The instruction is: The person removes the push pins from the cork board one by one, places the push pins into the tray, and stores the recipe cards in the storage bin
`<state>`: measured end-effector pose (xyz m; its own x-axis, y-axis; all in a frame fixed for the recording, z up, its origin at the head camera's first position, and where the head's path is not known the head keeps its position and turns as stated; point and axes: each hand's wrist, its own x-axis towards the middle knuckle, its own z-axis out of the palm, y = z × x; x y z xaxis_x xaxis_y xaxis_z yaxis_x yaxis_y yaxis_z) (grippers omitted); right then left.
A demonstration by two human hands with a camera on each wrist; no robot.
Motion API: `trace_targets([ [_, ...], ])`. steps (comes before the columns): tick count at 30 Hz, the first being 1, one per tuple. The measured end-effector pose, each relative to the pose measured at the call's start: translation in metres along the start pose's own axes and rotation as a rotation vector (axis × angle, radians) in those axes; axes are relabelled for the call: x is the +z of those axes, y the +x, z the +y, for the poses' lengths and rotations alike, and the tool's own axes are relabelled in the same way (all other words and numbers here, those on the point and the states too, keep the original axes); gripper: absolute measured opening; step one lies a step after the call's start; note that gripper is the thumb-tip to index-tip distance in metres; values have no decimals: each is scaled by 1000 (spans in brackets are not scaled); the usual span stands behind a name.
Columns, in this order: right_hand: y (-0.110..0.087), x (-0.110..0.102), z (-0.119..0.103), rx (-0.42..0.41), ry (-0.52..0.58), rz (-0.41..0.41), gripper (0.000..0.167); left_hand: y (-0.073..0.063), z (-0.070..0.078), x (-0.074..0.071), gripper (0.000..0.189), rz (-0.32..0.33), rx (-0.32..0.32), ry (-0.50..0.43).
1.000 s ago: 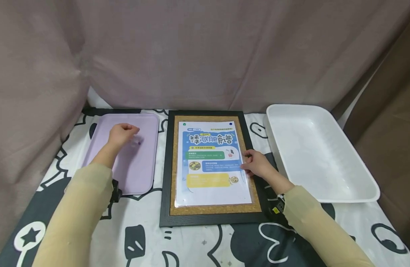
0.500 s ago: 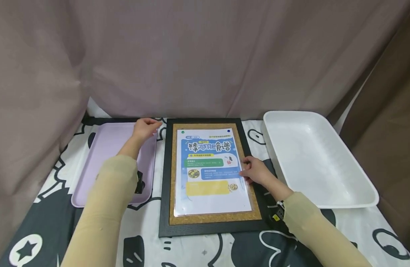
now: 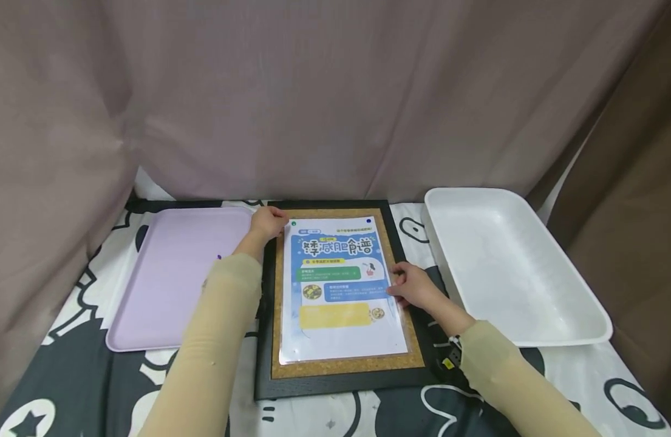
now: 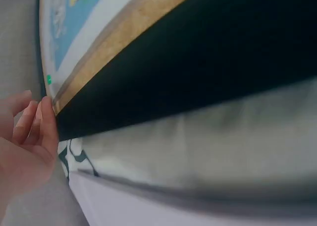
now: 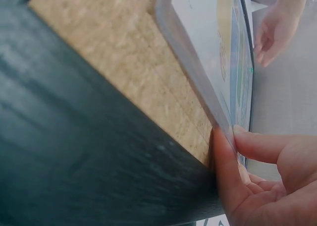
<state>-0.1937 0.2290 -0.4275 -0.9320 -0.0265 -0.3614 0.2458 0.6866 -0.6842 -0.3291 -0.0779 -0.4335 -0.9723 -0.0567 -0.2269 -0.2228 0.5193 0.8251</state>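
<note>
A laminated poster [image 3: 340, 340] with blue, green and yellow blocks lies on a black-framed cork board [image 3: 346, 391]. My right hand [image 3: 416, 286] pinches its right edge between thumb and index finger; the right wrist view shows the index finger under the clear sheet [image 5: 190, 72]. At the top left corner my left hand [image 3: 266, 223] hovers beside a green pushpin [image 3: 294, 223]. Its fingers are loosely bent, and nothing shows between thumb and fingertips in the left wrist view. A dark blue pushpin [image 3: 368, 221] sits at the poster's top right corner.
On the left lies a lilac tray [image 3: 149, 291] with a small purple pushpin [image 3: 219, 257] on it. A deep white tub [image 3: 523, 273] stands on the right. Grey-brown curtain [image 3: 258, 103] hangs behind the patterned tablecloth [image 3: 308, 419].
My left hand has moved right, from over the lilac tray to the board's top left corner. The right hand keeps its grip on the poster's edge. The head view has tilted slightly up.
</note>
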Motion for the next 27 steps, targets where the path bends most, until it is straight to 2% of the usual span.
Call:
trace_targets([
  [4, -1, 3, 1, 8, 9, 2, 54, -7, 3, 8, 24, 14, -11, 123],
  [11, 0, 2, 1, 3, 19, 14, 53, -15, 9, 18, 22, 107, 46, 280],
  [18, 1, 1, 2, -3, 3, 21, 53, -16, 12, 23, 17, 163, 36, 310],
  [22, 1, 2, 2, -2, 10, 18, 53, -16, 11, 24, 16, 165, 20, 303],
  [27, 0, 2, 3, -1, 12, 25, 52, -18, 9, 23, 17, 149, 49, 307],
])
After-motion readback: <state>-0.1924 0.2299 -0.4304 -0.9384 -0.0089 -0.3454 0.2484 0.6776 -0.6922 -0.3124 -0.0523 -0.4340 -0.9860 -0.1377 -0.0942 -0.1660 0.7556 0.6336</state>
